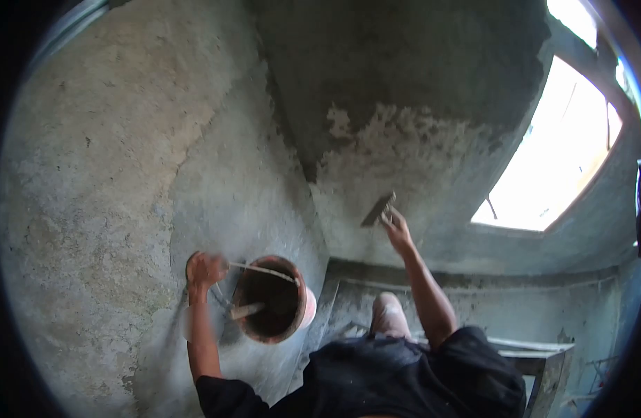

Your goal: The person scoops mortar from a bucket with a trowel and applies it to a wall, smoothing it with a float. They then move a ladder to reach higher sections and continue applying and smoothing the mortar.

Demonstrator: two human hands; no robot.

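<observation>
The left hand (205,270) is gripping the thin wire bail of a round bucket (270,299), fingers curled tight around it, and is holding the bucket up at about chest height close to the wall, likely so the material stays within easy reach of the other hand. The bucket is hanging tilted toward the camera, so its mouth is showing. It has a rusty red-brown rim, a dark inside and a pale pinkish outer wall on its right edge. A light-coloured stick or handle (247,311) is poking out of it (cannot tell what tool it belongs to). The bail (263,270) is running from the fist across the top of the rim.

The right hand (397,228) is reaching up and forward, fingers closed around the handle of a flat plastering trowel (380,209). The dark blade is angling up-left and sitting against or just off the right-hand wall (404,160) (contact is too small to confirm). The blade is lying nearly flat to the surface, which suits spreading or smoothing.

That wall is showing a darker, wet-looking grey band up top and a lighter, patchy, rough area below it, right where the trowel is. The left wall (125,174) is looking dry, mottled grey-tan. A bright window opening (550,160) is glaring at the right. Below, a knee or foot (390,313) in pale fabric and a dark shirt (404,376) are filling the lower frame, with a step or ledge (536,348) beside them.
</observation>
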